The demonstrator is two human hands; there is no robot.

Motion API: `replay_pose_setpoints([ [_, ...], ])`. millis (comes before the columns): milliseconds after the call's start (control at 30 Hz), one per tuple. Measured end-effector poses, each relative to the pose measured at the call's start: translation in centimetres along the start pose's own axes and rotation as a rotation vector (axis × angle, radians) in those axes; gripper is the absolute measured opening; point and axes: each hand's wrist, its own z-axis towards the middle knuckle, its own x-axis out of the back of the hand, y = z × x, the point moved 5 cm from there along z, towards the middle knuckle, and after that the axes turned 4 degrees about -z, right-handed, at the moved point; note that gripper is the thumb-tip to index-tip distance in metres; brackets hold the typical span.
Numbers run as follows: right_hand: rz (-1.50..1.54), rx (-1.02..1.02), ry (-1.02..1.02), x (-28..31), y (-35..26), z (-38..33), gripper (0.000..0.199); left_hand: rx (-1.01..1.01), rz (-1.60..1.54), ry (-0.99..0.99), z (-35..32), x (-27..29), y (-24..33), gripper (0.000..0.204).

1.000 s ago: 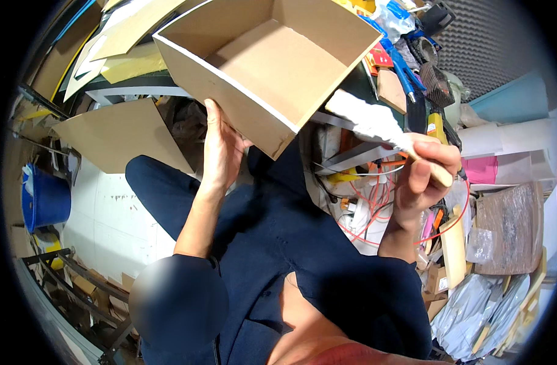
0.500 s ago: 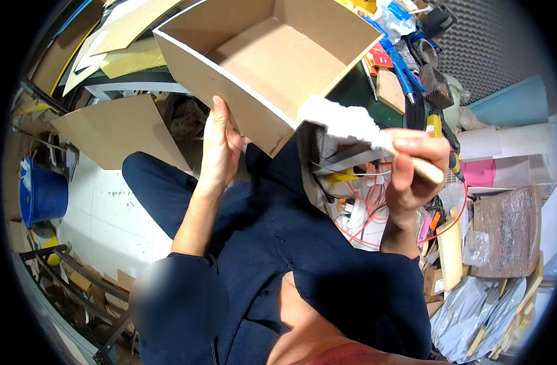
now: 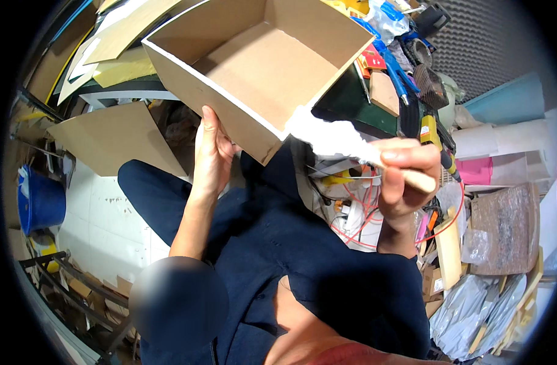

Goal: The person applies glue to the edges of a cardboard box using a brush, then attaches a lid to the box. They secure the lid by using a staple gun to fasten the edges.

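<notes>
In the head view you hold one open box [image 3: 260, 67] of smooth brown board with pale cut edges, up at 12 o'clock. Your left hand [image 3: 213, 159] has its grip flat under the box's near wall. Your right hand [image 3: 403, 179] at 3 o'clock is clenched on one wooden-handled brush [image 3: 345, 143], its white bristles touching the box's near corner. Clutter crowds the right.

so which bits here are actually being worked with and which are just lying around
In use:
- open brown cardboard box with white edges, propped by the left hand
- white-coated brush with pale wooden handle, gripped in the right hand, tip at the box's edge

Lying about:
- blue plastic bucket
- loose flat cardboard sheet
- red wires
- pink sheet
</notes>
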Motion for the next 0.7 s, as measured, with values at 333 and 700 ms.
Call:
replay_pose_setpoints([
  [333, 0.146, -0.16, 0.308, 3.7, 3.8, 1.5, 0.025, -0.002, 0.01, 0.005, 0.0, 0.1, -0.1, 0.076],
  [700, 0.265, -0.294, 0.192, 4.9, 5.6, 1.3, 0.021, 0.033, 0.029, 0.055, -0.2, 0.4, -0.1, 0.078],
])
